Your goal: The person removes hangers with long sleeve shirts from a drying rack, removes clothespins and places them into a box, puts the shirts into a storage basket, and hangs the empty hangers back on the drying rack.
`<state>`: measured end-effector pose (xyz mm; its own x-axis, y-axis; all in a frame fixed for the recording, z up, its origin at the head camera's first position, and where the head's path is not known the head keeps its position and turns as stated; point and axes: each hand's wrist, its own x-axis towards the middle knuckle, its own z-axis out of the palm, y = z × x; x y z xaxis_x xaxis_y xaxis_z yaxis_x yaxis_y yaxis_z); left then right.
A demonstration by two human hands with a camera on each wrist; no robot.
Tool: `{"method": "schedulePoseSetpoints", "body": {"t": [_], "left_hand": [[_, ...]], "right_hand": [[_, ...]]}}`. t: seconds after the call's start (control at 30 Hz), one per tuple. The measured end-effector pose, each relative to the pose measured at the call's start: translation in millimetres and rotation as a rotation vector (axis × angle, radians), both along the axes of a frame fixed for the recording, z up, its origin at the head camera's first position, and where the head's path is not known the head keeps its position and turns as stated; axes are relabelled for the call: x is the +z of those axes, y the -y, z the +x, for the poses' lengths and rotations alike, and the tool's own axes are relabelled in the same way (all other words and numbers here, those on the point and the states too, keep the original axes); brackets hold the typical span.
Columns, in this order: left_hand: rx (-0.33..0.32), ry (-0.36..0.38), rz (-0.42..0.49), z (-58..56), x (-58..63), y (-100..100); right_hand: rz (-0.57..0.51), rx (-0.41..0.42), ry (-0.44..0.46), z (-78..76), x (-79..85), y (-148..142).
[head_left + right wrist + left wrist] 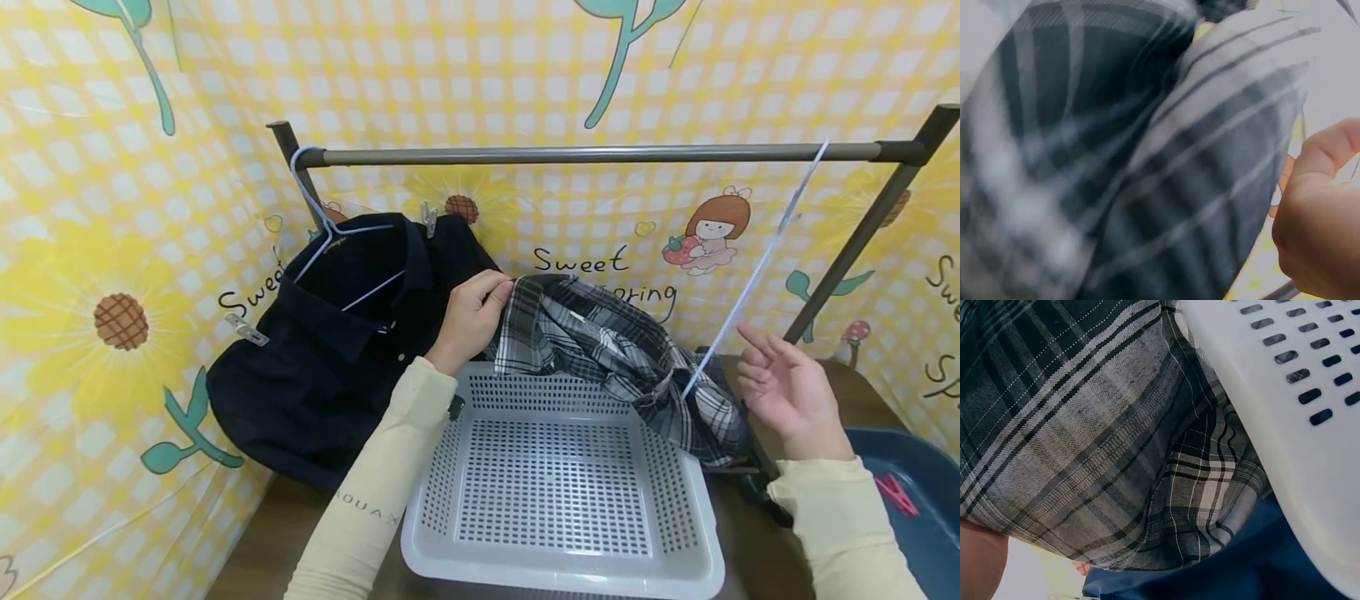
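Note:
My left hand (474,315) pinches one edge of a grey, black and white plaid shirt (585,329) above the basket's far side. A pale lilac hanger (757,275), seen almost edge-on, hooks over the rail and runs down to the shirt's right part. My right hand (791,392) is just right of that hanger with its palm turned up and its fingers loosely bent, holding nothing. In the left wrist view, the shirt (1085,437) fills much of the picture. Blurred plaid cloth lies left of my right hand (1322,212) in the right wrist view.
A dark navy shirt (322,375) hangs at left on another lilac hanger (327,225), with clear clips (247,330) on its shoulders. A grey rail (562,155) spans the back. Below are a white perforated basket (562,567) and, at right, a blue tub (930,492) holding a pink clip (896,495).

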<state>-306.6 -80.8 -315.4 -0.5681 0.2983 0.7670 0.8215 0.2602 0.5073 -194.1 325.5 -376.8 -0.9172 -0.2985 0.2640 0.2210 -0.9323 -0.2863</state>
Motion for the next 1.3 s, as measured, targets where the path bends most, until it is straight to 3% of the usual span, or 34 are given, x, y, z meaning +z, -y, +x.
{"method": "schedulePoseSetpoints", "body": {"t": [0.13,0.2,0.3,0.37,0.4,0.47,0.6,0.7,0.77,0.93,1.03,1.2,1.3], "left_hand": [[0.012,-0.001,-0.005,0.5,0.2,1.5],[0.015,-0.003,-0.009,0.8,0.6,1.9],[0.011,-0.007,-0.013,1.5,1.6,3.0],[0.007,-0.016,-0.010,1.8,2.8,3.2],[0.007,-0.022,-0.007,1.6,3.2,3.4],[0.009,-0.038,-0.001,1.1,4.4,3.8],[0.022,-0.058,-0.002,-0.1,5.7,4.3],[0.025,-0.051,-0.012,1.0,5.9,4.5],[0.018,-0.040,-0.018,2.2,5.9,4.4],[-0.008,-0.016,-0.030,3.7,5.5,5.9],[0.005,0.001,-0.042,2.6,4.7,8.3],[0.071,0.017,-0.062,-0.9,3.5,12.4],[0.098,0.024,-0.074,-4.1,1.5,14.3]], "right_hand": [[0.124,0.037,-0.160,5.6,-5.8,5.5],[0.240,0.118,-0.363,9.3,-7.5,7.8],[0.494,0.227,-0.714,18.4,-1.6,15.4],[0.713,0.231,-0.878,29.1,9.4,27.4],[0.843,0.202,-0.914,35.3,16.5,35.8],[1.132,0.067,-0.943,46.1,31.4,56.6],[1.725,-0.370,-0.994,55.9,51.5,99.0],[1.980,-0.651,-1.037,54.4,54.7,119.5],[2.076,-0.797,-1.060,51.9,53.5,126.8],[2.311,-0.994,-1.065,46.4,52.1,128.0],[2.351,-1.085,-1.104,43.2,50.3,121.3],[2.372,-1.117,-1.158,35.8,39.6,116.8],[2.430,-1.118,-1.140,31.1,29.8,118.5]]}}
